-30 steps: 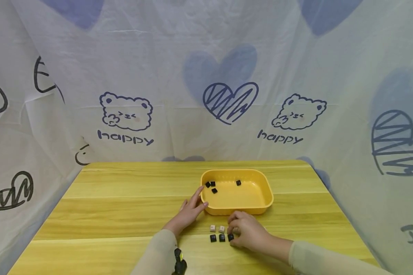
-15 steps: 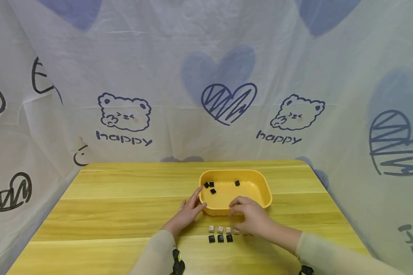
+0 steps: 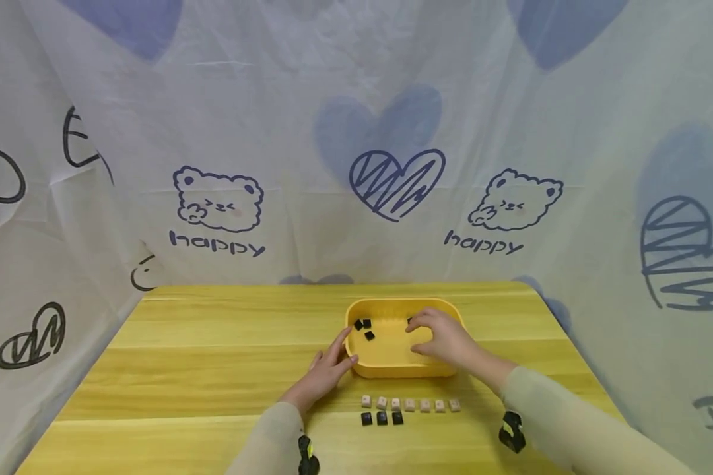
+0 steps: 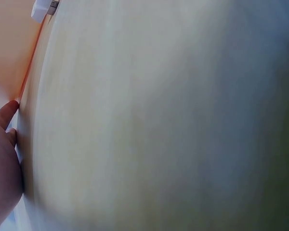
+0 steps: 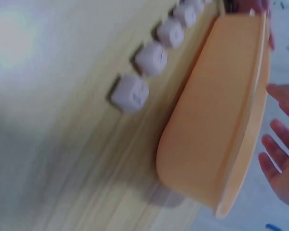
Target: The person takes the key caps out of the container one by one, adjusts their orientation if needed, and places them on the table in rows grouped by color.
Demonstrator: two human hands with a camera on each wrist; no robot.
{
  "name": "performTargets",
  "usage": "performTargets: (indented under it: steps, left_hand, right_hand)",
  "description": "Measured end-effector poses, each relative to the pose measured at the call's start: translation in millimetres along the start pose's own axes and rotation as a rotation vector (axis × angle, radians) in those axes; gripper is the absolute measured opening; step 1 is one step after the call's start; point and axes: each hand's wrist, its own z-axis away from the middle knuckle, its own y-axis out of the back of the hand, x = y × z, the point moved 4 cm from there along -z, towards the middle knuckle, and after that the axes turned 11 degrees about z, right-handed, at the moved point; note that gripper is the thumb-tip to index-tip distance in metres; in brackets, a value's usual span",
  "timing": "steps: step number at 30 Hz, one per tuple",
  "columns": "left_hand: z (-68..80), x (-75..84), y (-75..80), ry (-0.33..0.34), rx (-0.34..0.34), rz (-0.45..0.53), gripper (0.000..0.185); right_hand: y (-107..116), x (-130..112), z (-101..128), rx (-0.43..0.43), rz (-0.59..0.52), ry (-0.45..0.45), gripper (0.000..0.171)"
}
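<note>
A yellow plastic bin (image 3: 392, 371) stands on the table with several black keycaps (image 3: 370, 336) inside, mostly at its left end. My left hand (image 3: 323, 377) rests its extended fingers along the bin's left side. Over the bin's right half reaches my right hand (image 3: 445, 340), thumb and fingers spread apart, nothing between them. Its fingertips partly cover another black keycap (image 3: 410, 320). In front of the bin lies a row of several white keycaps (image 3: 410, 405). Below its left part sit three black keycaps (image 3: 382, 418). The right wrist view shows the white keycaps (image 5: 130, 92) beside the bin wall.
The wood-grain table (image 3: 214, 369) extends to both sides of the bin. A white cloth (image 3: 309, 218) printed with hearts and bears hangs behind it and along both sides. Black bands (image 3: 512, 432) sit around the wrists, over pale sleeves.
My right hand has left the front rows, where it was at a black keycap, and moved up and forward over the bin. The whole white row now shows. My left hand stays put.
</note>
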Motion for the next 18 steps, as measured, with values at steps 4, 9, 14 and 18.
performTargets:
  steps: [4,9,14,18]
  left_hand:
    - [-0.1,-0.4,-0.1,0.000,0.003,0.006,0.066]
    - [1.5,1.7,0.4,0.003,0.013,0.000,0.067]
    - [3.0,3.8,0.4,-0.005,0.016,-0.019,0.066]
    - [2.6,4.2,0.3,-0.005,0.015,-0.033,0.066]
  right_hand:
    - [-8,16,-14,-0.103,0.017,0.018,0.034]
    - [-18,31,-26,-0.183,0.021,0.012,0.039]
    - [-23,38,-37,-0.212,0.053,0.049,0.042]
    - [-28,43,-43,-0.244,0.055,0.056,0.044]
